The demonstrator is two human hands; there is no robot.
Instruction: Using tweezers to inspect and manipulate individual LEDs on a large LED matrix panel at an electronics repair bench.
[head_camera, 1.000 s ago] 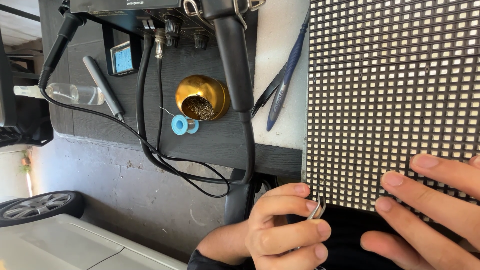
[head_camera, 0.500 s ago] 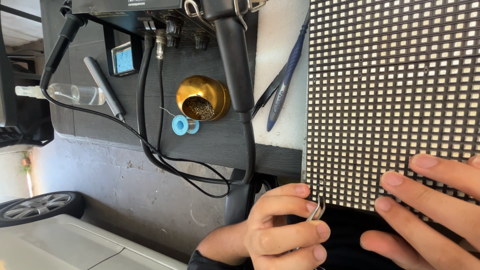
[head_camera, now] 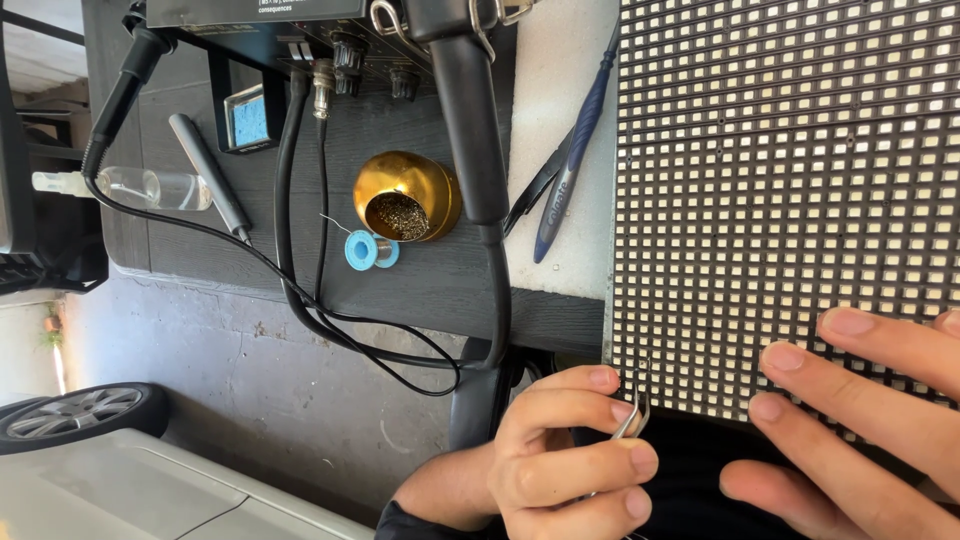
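The person's left hand pinches a pair of metal tweezers between thumb and curled fingers, the slim tips narrow and resting at the lower edge of the LED matrix panel, a black grid of small pale squares. The right hand lies flat with fingers spread on that same lower edge of the panel, holding nothing, seemingly pressing it steady. Whether the tweezer tips grip any part is too small to tell. The step in hand looks like fine rework on one element at the panel's edge; the next move would call for a steady, precise touch of the tips on a single square. Left of the panel lie a blue pen, a brass tip-cleaner bowl and a small blue solder spool.
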